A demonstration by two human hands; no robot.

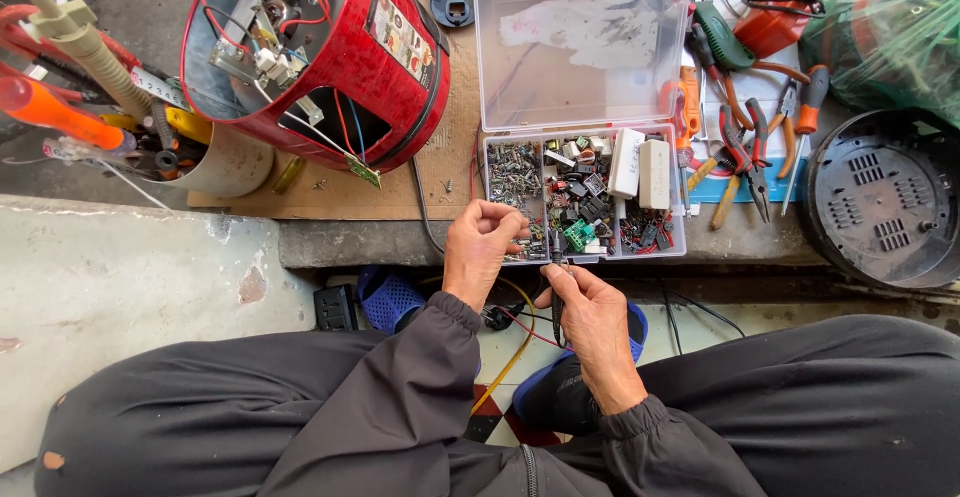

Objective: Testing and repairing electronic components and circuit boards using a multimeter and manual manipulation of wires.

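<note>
Far left: cluster of orange-handled tools (55, 107) beside a pale cylindrical container (232, 165); next, red appliance shell (395, 67), tilted open, wiring and terminals exposed, resting on a cardboard sheet (450, 172); centre: clear plastic parts box (585, 197), lid hinged upright behind, compartments filled with small electronic components, two white rectangular blocks standing in its right half; left hand (480, 252) at the box's front-left corner, fingers curled and pinched together over the compartment edge, whether they grip a small part cannot be told; right hand (592, 322) just below the box's front wall, closed around a slim dark probe (557, 302), long axis running near-vertical in the frame, tip toward the box and the left hand's fingers; left hand nearer the box; hands near but apart; right: pliers and cutters (745, 152) laid out on a blue sheet; far right: black vented round base (885, 197)
</note>
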